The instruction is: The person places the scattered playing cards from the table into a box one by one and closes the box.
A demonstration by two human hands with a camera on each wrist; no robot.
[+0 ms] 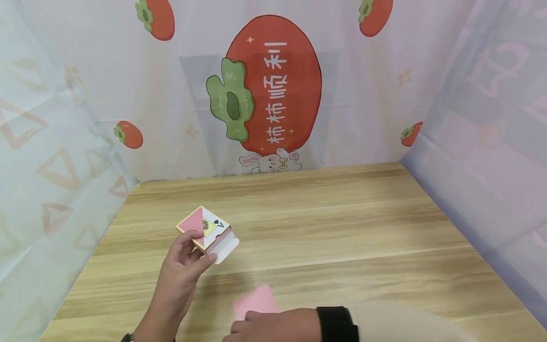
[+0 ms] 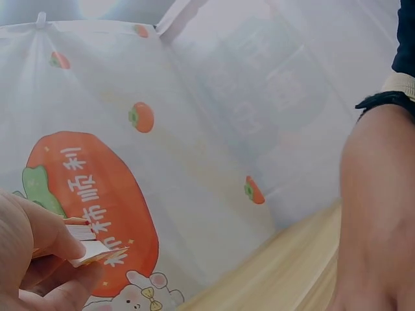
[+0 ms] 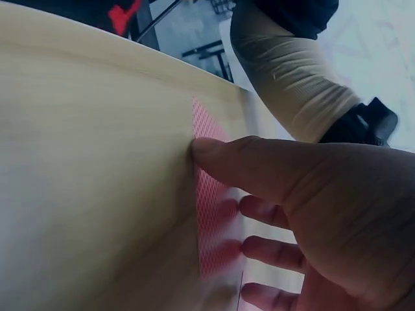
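Observation:
My left hand (image 1: pixel 183 259) grips an opened playing-card box (image 1: pixel 217 224), thumb near its white flap and fingers along the far side. An ace design and a red-patterned corner show on the box's face. In the left wrist view, the white edges of a stack of cards (image 2: pixel 80 232) show at the mouth. Lower down, my right hand (image 3: pixel 324 207) pinches a red-backed playing card (image 3: pixel 211 194) by its edges, thumb at one side and fingertips at the other. The head view shows part of that card's back beyond the right hand, low over the table.
A wood-grain table (image 1: pixel 342 228) stretches out beneath both hands. Behind it hangs a white curtain (image 1: pixel 350 95) printed with persimmons, and pale curtains close off both sides. The right forearm crosses the table's near side, with a black band (image 1: pixel 337 324) at the wrist.

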